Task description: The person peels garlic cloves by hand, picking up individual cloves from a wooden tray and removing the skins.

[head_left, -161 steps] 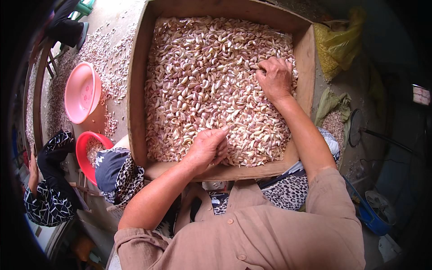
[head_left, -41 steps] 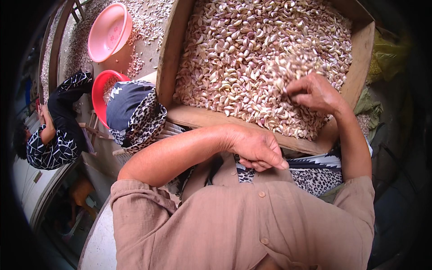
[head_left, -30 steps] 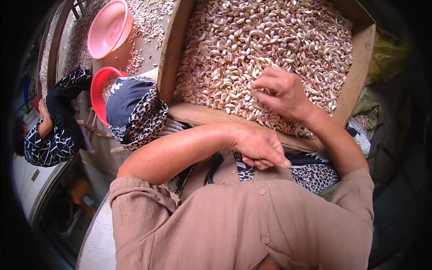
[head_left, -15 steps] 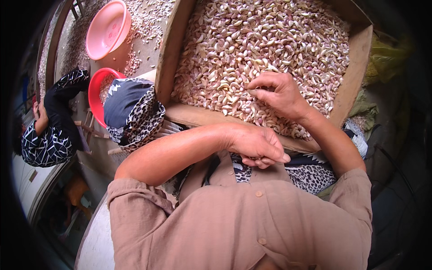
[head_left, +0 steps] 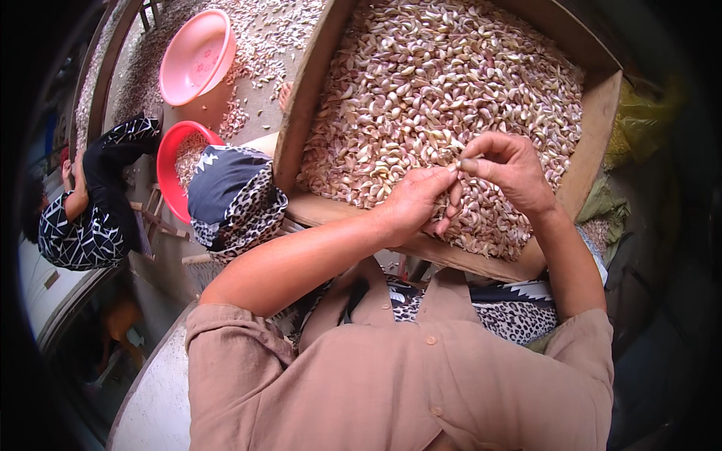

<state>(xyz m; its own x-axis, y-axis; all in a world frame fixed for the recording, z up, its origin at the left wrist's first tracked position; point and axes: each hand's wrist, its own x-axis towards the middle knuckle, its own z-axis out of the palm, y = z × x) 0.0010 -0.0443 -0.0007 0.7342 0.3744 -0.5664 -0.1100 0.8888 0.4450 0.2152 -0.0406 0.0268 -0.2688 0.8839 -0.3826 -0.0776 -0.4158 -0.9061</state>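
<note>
A shallow wooden tray (head_left: 599, 124) in front of me holds a thick layer of garlic cloves (head_left: 444, 83), white with pinkish-purple skins. Over its near side my two hands meet at the fingertips. My left hand (head_left: 423, 197) is closed, thumb and forefinger pressed together, the other fingers curled below. My right hand (head_left: 515, 171) is also closed, thumb and forefinger pinching at the tip of the left thumb. A tiny pale thing between the fingertips looks like a garlic clove, mostly covered. Whatever the left palm holds is hidden.
Left of the tray lies dark and leopard-print cloth (head_left: 237, 197). Beyond it stand a red basin (head_left: 167, 177) with cloves in it and a pink basin (head_left: 184, 64). Another person (head_left: 86, 222) sits at far left. Yellow and green sacks lie to the right.
My left hand has risen from my lap to over the tray's near side. My right hand has lifted off the cloves and moved right, meeting the left. The view has shifted slightly.
</note>
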